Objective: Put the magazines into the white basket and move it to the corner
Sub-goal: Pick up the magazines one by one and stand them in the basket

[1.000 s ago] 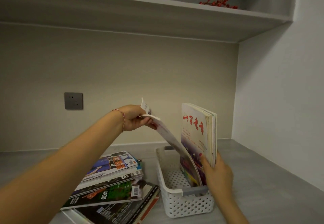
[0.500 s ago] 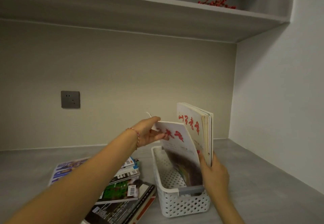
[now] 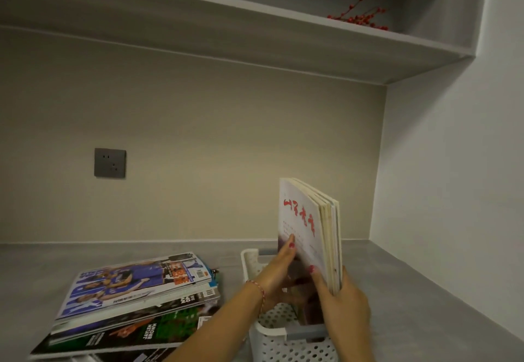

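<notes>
- Both hands are closed on the upright magazines [image 3: 309, 228] in the basket [image 3: 286, 341]: left hand [image 3: 279, 272] flat against the cover, right hand [image 3: 344, 302] gripping the edge.
- Since a second ago, the bent magazine has been pressed flush against the bundle.
- More, seemingly several, are left stacked in a pile [image 3: 136, 302] on the tabletop [image 3: 425, 305].

both hands [image 3: 312, 282] steady magazines [image 3: 309, 228] upright in basket [image 3: 286, 341].

The white basket [image 3: 283, 344] below the fingers [image 3: 289, 244] looks like perforated matt plastic with a grey handle. The magazines [image 3: 310, 228] between them are paper; the stack [image 3: 136, 290] left has glossy covers. The table [image 3: 411, 290] is matt grey.
</notes>
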